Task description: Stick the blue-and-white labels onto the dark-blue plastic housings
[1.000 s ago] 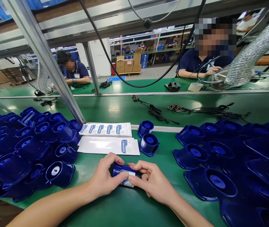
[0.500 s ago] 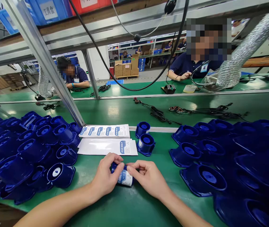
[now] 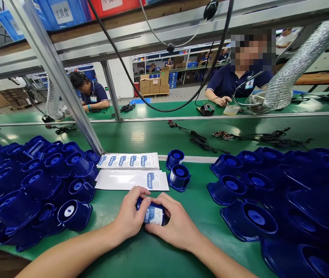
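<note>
Both my hands hold one blue plastic housing lying on its side on the green table, a white-and-blue label wrapped round its barrel. My left hand grips its left end, thumb on top. My right hand cups its right side, fingers curled over the label. Just beyond the hands lie two label sheets, the farther sheet carrying several blue labels. Two upright blue housings stand right of the sheets.
A heap of blue housings fills the left side, another heap the right. A slanted metal post rises at left. Black cables lie on the belt beyond. Two people work across the line; a foil duct hangs at right.
The housing has been turned so its label faces up. My right hand has slid closer and now wraps over the label instead of pinching its edge with the fingertips.
</note>
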The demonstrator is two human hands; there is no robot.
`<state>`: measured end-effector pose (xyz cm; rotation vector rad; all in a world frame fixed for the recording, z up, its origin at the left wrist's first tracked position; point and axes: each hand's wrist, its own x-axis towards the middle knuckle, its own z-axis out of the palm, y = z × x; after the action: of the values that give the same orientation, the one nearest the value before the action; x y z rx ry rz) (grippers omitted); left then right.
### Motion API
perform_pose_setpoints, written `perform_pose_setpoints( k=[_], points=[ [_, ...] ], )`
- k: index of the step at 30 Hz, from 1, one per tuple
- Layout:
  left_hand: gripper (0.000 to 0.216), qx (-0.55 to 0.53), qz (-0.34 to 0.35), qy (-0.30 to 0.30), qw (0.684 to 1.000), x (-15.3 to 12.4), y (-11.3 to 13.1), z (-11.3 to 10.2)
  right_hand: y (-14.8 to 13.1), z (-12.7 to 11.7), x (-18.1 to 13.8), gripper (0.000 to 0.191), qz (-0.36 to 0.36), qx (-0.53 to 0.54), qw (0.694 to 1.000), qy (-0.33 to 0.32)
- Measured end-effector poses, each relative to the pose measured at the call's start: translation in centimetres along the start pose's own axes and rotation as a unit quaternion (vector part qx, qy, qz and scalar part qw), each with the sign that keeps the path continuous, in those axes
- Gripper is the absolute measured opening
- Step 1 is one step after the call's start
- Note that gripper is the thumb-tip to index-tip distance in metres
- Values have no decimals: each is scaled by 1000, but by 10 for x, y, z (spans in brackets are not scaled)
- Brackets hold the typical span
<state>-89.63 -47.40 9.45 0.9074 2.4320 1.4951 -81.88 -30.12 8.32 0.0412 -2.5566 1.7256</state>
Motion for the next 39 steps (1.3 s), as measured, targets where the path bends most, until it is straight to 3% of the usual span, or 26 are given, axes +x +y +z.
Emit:
perform_pose_setpoints(
  k=[4, 17, 22, 24, 27, 29, 32, 39],
  points=[
    [23, -5, -2, 2, 1000, 1, -2, -1, 4, 0, 4, 47, 46, 97, 994, -4],
    [26, -34, 38, -15, 999, -8, -8, 2, 15, -5, 18, 39, 91, 168, 982, -1],
    [44, -108, 3, -52, 993, -6, -17, 1, 9, -10, 13, 34, 45, 93, 995, 4],
    [48, -132, -2, -57, 990, -5, -20, 2, 7, -7, 7, 34, -24, 24, 999, 11],
    [49, -163, -10, -50, 985, -3, -24, 3, 5, 0, 0, 66, -154, -129, 980, 13],
    [49, -174, -12, -47, 984, -4, -24, 4, 5, 4, -1, 59, -198, -181, 963, 25],
    [48, -173, -14, -36, 984, -5, -23, 5, 4, 8, -1, 51, -209, -169, 962, 49],
    [46, -158, 5, -25, 987, -7, -22, 5, 1, 9, 1, 52, -148, -84, 984, 47]
  ],
)
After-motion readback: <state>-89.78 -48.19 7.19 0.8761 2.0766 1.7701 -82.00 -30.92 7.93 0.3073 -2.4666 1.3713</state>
